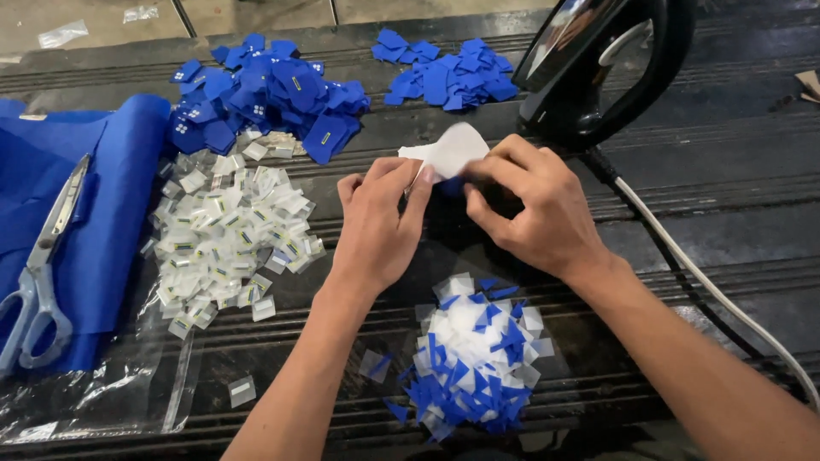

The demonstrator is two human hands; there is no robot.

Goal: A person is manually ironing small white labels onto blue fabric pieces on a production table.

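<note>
Two big things flank the dark table (735, 213): folded blue fabric (111, 213) bearing scissors (38, 273), and a black iron (598, 68). Nearer lie blue patches (265, 94), clear label packets (226, 239) and a pile of trimmings (474, 358). Left hand (376, 226) and right hand (534, 205) both pinch a white paper piece (448, 149), fingers closed on it mid-table.

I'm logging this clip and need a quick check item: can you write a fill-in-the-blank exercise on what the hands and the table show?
1. The left hand and right hand together pinch a small ____ piece of backing.
2. The scissors lie on folded ____ fabric.
3. The black iron stands nearest the ____ hand.
4. The heap of scraps below the hands is blue and ____.

Missing words: white; blue; right; white
</note>
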